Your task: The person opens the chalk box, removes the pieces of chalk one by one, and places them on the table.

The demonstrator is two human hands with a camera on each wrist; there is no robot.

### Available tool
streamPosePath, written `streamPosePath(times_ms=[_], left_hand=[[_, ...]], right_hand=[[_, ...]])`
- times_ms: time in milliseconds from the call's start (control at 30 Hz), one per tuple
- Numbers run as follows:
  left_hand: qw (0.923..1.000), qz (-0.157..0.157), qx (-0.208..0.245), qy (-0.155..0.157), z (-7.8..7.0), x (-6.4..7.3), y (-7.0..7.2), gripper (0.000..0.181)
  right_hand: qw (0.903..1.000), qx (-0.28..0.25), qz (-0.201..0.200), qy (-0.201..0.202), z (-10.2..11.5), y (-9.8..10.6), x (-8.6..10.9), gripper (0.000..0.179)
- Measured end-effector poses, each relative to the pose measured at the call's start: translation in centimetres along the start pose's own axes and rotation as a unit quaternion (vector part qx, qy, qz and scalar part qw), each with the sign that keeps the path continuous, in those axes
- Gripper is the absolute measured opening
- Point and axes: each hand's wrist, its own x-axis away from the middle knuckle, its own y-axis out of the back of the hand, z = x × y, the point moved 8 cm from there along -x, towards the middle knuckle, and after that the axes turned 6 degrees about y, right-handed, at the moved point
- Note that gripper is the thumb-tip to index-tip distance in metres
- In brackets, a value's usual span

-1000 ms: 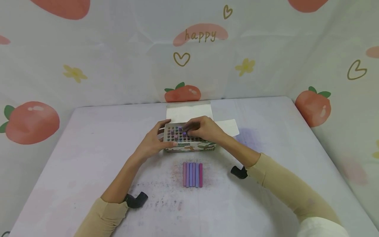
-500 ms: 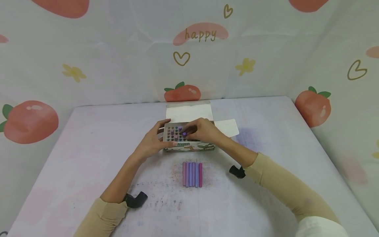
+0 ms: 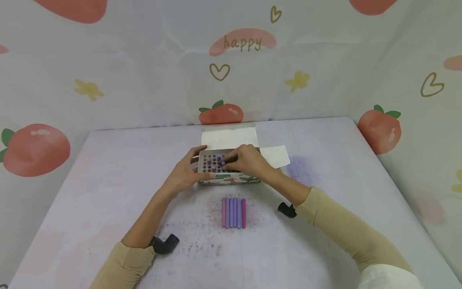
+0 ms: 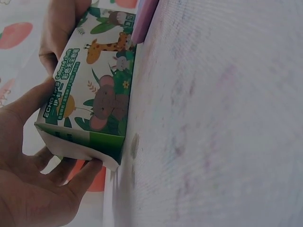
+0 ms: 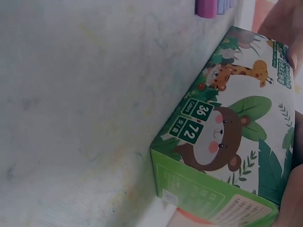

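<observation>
A cardboard box of colored chalk (image 3: 231,179) with animal pictures stands open on the table, its inside a grid of holes with several purple and pink chalk tops poking up. At its left end my left hand (image 3: 183,173) grips it, thumb along the front top edge and fingers round the side. My right hand (image 3: 251,161) reaches over the box from the right, fingertips pinching a purple chalk stick (image 3: 223,163). The right hand covers the right part of the grid. In the left wrist view, the left fingers (image 4: 85,177) press the box's side flap.
In front of the box a row of chalk sticks (image 3: 232,213) in pink, violet and magenta lies side by side. Behind it stretches the raised white lid (image 3: 229,136), and a side flap (image 3: 276,155) sticks out right. Chalk smudges mark the white tablecloth (image 3: 202,257).
The right fingertips have shifted slightly left and closed on the purple chalk stick. The left hand keeps its grip on the box, and the row of sticks stays put.
</observation>
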Motion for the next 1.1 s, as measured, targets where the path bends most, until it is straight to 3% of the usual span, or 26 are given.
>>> streamPosePath(times_ms=[267, 467, 767, 1100], left_hand=[[1.0000, -0.003, -0.007, -0.004, -0.2, 0.1, 0.1, 0.092], [1.0000, -0.004, -0.005, 0.003, -0.2, 0.1, 0.1, 0.093], [1.0000, -0.003, -0.005, 0.001, -0.1, 0.1, 0.1, 0.092], [0.9999, -0.006, -0.008, 0.009, 0.0, -0.1, 0.2, 0.093]], right_hand=[[0.9978, 0.041, -0.033, 0.040, 0.6, 0.2, 0.3, 0.020], [0.9959, 0.032, -0.059, 0.060, 1.0, 0.5, 0.6, 0.018], [0.9916, -0.036, -0.100, 0.073, 1.1, 1.1, 0.9, 0.019], [0.9761, -0.111, -0.168, 0.083, 1.0, 2.3, 1.4, 0.025]])
